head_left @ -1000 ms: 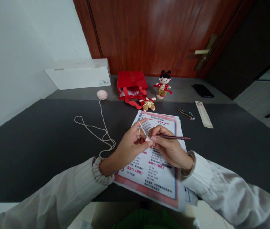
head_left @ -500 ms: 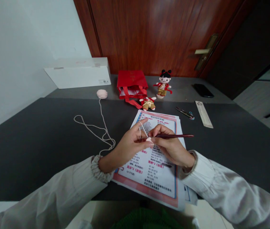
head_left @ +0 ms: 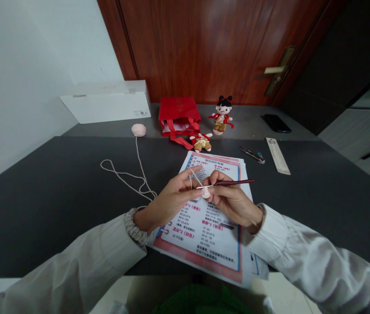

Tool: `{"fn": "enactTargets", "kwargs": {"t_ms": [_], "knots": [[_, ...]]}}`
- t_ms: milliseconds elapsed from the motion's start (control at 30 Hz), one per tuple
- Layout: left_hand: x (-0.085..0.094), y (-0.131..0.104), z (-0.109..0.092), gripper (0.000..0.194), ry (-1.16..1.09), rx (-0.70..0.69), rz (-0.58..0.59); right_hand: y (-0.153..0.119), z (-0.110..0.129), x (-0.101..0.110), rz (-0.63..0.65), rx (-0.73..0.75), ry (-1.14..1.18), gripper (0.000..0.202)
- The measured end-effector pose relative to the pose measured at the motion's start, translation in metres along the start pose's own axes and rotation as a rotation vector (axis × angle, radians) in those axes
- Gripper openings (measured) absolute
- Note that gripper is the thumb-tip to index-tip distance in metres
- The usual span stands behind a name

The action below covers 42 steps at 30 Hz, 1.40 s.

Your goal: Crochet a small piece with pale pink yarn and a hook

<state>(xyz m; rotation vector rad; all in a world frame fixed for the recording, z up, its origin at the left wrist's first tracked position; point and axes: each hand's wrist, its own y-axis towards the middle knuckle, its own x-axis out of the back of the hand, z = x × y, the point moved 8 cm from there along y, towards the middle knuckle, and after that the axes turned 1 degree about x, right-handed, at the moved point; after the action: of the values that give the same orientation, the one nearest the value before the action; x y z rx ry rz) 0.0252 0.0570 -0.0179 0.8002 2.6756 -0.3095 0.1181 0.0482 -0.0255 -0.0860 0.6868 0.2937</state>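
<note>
My left hand [head_left: 170,198] pinches the left edge of a small pale pink crochet piece [head_left: 206,192], and yarn loops over its raised index finger. In my right hand [head_left: 232,201] is a crochet hook [head_left: 237,182] with a dark red handle, its metal tip pointing left across the top of the piece. The right fingertips also touch the piece. Pale yarn [head_left: 142,168] runs over the table on the left to a small ball [head_left: 138,130]. Both hands are above printed pattern sheets [head_left: 217,257].
Behind the sheets lie a headless doll body [head_left: 201,142] and a red bag [head_left: 179,114]. A black-haired doll [head_left: 223,114] stands beside them. Scissors [head_left: 252,154], a pale packet [head_left: 278,156] and a phone [head_left: 276,123] are at the right; a white box [head_left: 106,104] is back left.
The hook has shifted left and its metal tip now shows past the piece. More of the pink piece is visible between my fingers. The view has moved slightly.
</note>
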Motion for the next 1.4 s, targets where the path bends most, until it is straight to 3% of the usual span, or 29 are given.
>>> {"fn": "enactTargets", "kwargs": {"t_ms": [167,433,733,900,1067,1200,1300,1400], "knots": [[-0.001,0.003,-0.004,0.065,0.060,-0.036,0.015,0.000,0.006,0.003,-0.004,0.056,-0.057,0.021],[-0.013,0.011,-0.019,0.072,0.202,0.021,0.051,-0.002,0.019,0.004,-0.024,0.122,-0.086,0.020],[-0.038,0.017,-0.041,0.072,0.271,-0.086,0.155,-0.005,0.041,-0.009,0.071,0.170,0.007,0.010],[-0.032,0.018,-0.043,0.069,0.269,-0.163,0.108,-0.003,0.049,-0.011,0.103,0.187,-0.115,0.012],[-0.027,0.017,-0.045,0.072,0.266,-0.217,0.052,-0.002,0.055,-0.003,0.019,0.402,-0.330,0.014],[-0.020,0.015,-0.041,0.072,0.265,-0.216,-0.057,-0.011,0.054,-0.005,0.045,0.528,-0.561,0.008],[-0.014,0.011,-0.041,0.068,0.344,-0.263,-0.186,-0.023,0.059,-0.017,0.063,0.706,-0.920,0.006],[-0.014,0.007,-0.041,0.069,0.384,-0.295,-0.230,-0.038,0.055,-0.042,0.204,0.966,-1.368,0.010]]}}
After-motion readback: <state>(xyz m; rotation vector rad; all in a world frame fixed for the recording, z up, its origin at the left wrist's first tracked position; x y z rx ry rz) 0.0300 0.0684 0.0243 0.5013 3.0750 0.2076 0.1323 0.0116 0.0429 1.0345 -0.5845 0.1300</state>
